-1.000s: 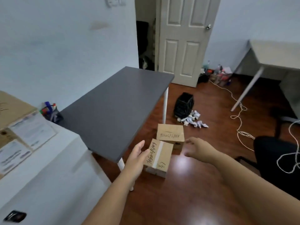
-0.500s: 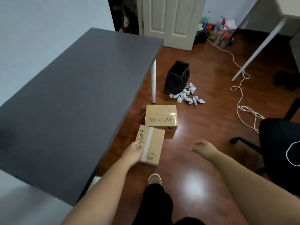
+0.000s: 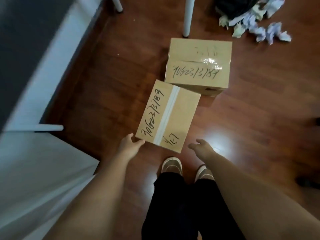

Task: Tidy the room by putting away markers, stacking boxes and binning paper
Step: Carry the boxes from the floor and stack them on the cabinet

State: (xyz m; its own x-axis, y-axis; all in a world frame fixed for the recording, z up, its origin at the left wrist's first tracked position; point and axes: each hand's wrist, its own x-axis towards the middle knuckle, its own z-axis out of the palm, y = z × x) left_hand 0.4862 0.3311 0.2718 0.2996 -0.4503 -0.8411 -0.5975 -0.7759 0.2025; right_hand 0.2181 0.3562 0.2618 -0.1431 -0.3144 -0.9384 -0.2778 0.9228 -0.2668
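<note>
view's dropped way down since before, desk now mostly out of frame | bigger box and smaller box on the floor, corners touching | left hand gripping smaller box's near-left corner | right hand loose, fingers relaxed, holding nothing
</note>
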